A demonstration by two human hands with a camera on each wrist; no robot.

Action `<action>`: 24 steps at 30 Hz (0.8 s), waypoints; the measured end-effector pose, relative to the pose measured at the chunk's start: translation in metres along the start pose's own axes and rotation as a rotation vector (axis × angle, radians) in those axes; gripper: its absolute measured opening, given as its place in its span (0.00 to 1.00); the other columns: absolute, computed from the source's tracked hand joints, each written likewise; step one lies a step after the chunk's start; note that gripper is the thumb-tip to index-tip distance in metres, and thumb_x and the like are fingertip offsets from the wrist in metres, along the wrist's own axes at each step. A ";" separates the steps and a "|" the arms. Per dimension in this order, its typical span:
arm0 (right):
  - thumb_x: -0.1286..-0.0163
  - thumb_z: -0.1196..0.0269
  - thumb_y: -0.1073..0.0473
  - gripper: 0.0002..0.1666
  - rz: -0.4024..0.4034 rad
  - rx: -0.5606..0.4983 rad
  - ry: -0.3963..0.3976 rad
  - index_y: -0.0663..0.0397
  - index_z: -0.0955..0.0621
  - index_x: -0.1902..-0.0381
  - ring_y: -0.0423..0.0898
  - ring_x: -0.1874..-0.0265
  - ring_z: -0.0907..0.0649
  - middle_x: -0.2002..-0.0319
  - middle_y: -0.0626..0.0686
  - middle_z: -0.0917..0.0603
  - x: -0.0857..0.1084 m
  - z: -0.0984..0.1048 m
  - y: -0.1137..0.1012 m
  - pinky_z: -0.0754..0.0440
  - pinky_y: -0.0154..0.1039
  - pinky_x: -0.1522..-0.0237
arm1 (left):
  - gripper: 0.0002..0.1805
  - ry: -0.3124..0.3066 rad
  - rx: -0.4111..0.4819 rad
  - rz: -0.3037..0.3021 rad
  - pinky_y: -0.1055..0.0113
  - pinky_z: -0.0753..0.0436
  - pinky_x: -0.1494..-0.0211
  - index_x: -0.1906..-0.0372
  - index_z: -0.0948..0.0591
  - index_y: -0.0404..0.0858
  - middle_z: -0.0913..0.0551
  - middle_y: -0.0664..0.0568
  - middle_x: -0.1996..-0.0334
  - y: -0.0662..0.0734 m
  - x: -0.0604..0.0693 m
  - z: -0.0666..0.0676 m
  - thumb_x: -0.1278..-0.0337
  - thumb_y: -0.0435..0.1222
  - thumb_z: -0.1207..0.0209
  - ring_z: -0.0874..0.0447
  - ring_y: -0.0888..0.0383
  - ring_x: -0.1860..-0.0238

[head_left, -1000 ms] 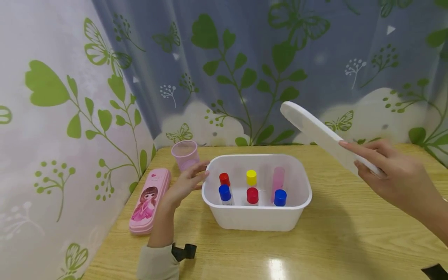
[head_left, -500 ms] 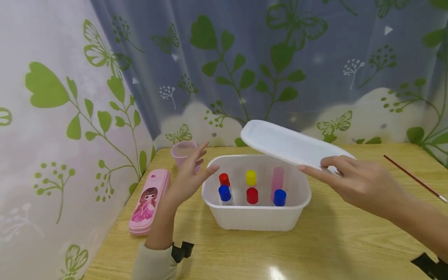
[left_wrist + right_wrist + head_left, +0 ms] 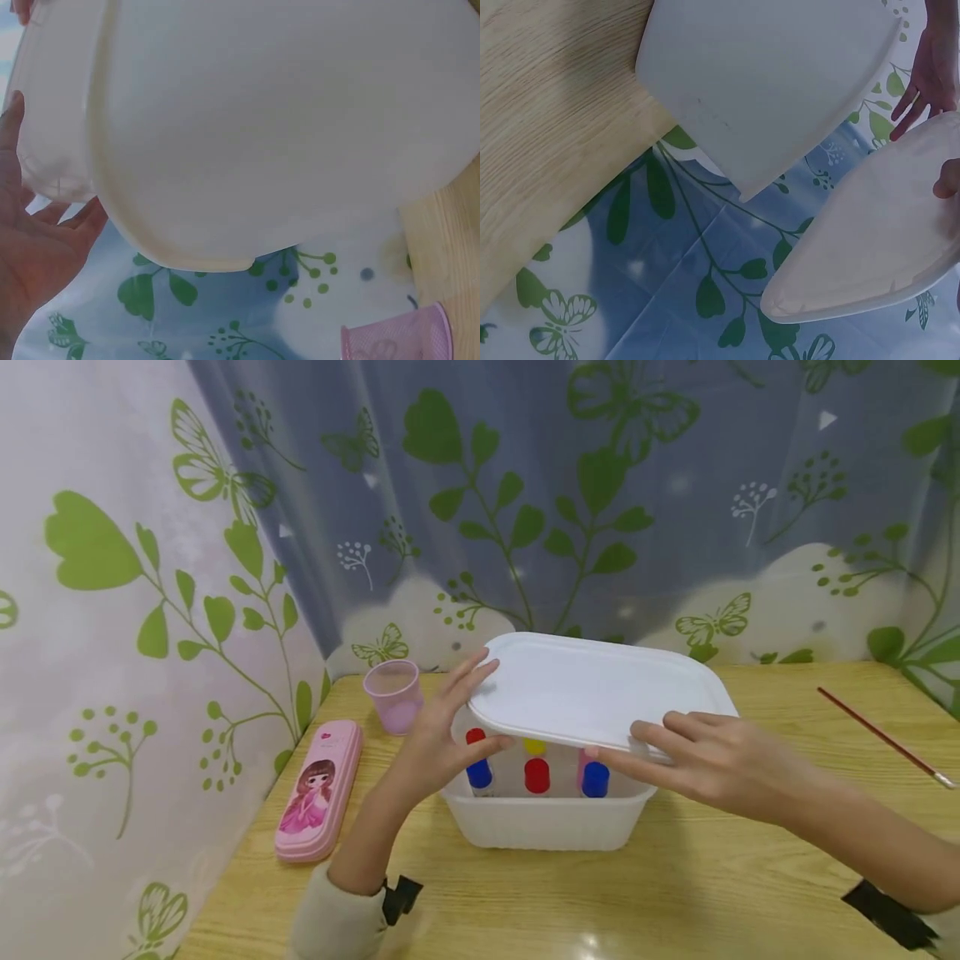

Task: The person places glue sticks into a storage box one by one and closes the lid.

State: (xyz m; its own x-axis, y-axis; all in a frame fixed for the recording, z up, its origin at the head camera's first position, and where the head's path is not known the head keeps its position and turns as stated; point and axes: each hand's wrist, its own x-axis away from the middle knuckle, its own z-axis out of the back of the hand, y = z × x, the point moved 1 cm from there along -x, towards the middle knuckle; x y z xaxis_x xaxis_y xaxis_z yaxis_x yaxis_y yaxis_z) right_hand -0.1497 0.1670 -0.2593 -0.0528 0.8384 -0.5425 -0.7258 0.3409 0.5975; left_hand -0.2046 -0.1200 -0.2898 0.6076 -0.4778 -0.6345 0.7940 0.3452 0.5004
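A white lid (image 3: 600,689) is tilted above a white plastic tub (image 3: 551,822) in the head view. My right hand (image 3: 697,760) grips the lid's front right edge, fingers on top and thumb underneath. My left hand (image 3: 442,727) is at the lid's left end with fingers and thumb spread, fingertips at its rim. Inside the tub stand several small bottles with coloured caps, among them a red cap (image 3: 537,775), a blue cap (image 3: 596,779) and a yellow cap (image 3: 535,746). The lid partly covers them. The right wrist view shows the lid (image 3: 870,225) apart from the tub (image 3: 772,82).
Left of the tub lies a pink pencil case (image 3: 318,793) with a doll picture. Behind it stands a translucent pink cup (image 3: 395,697). A thin red-brown brush (image 3: 885,735) lies at the right of the wooden table (image 3: 750,877). A patterned curtain (image 3: 525,510) hangs behind.
My right hand has brought the lid left and down from the right side, over the tub. My left hand has left the tub's rim and come up to the lid's left end.
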 end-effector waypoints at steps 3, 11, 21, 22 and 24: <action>0.29 0.63 0.75 0.31 0.023 0.004 -0.026 0.49 0.36 0.33 0.49 0.78 0.27 0.65 0.56 0.24 0.002 -0.006 -0.001 0.24 0.38 0.81 | 0.44 -0.004 -0.003 0.004 0.55 0.40 0.35 0.34 0.35 0.39 0.43 0.50 0.32 -0.002 0.003 -0.002 0.63 0.33 0.28 0.48 0.55 0.33; 0.26 0.64 0.71 0.28 0.081 0.080 -0.133 0.49 0.38 0.32 0.47 0.74 0.26 0.62 0.53 0.24 0.005 -0.017 0.000 0.26 0.33 0.78 | 0.33 0.073 0.023 0.020 0.57 0.38 0.36 0.45 0.25 0.36 0.37 0.46 0.35 -0.008 0.016 -0.004 0.65 0.31 0.27 0.45 0.51 0.34; 0.27 0.64 0.73 0.30 0.040 0.058 -0.100 0.47 0.39 0.31 0.47 0.74 0.25 0.64 0.52 0.23 -0.002 -0.028 0.000 0.25 0.34 0.77 | 0.29 0.185 0.031 -0.023 0.55 0.37 0.37 0.50 0.21 0.34 0.32 0.45 0.38 -0.016 0.034 -0.005 0.63 0.39 0.28 0.39 0.49 0.36; 0.27 0.64 0.73 0.30 0.028 0.055 -0.082 0.48 0.37 0.32 0.47 0.75 0.25 0.65 0.52 0.22 -0.002 -0.029 0.000 0.25 0.34 0.78 | 0.30 0.197 0.031 -0.031 0.54 0.37 0.37 0.50 0.21 0.34 0.32 0.45 0.39 -0.017 0.036 -0.005 0.62 0.43 0.29 0.38 0.48 0.37; 0.27 0.63 0.73 0.28 0.002 0.036 -0.048 0.49 0.32 0.36 0.46 0.76 0.25 0.66 0.52 0.21 -0.003 -0.031 0.001 0.24 0.35 0.78 | 0.30 0.220 0.040 -0.043 0.54 0.37 0.37 0.51 0.21 0.33 0.31 0.44 0.39 -0.019 0.039 -0.006 0.60 0.47 0.31 0.37 0.48 0.37</action>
State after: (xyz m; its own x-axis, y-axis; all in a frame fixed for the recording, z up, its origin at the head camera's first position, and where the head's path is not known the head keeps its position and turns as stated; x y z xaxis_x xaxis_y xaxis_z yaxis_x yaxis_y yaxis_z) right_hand -0.1712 0.1520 -0.2755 -0.0206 0.8584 -0.5126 -0.7003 0.3535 0.6202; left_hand -0.1958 -0.1402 -0.3276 0.5666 -0.3018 -0.7667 0.8204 0.2937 0.4906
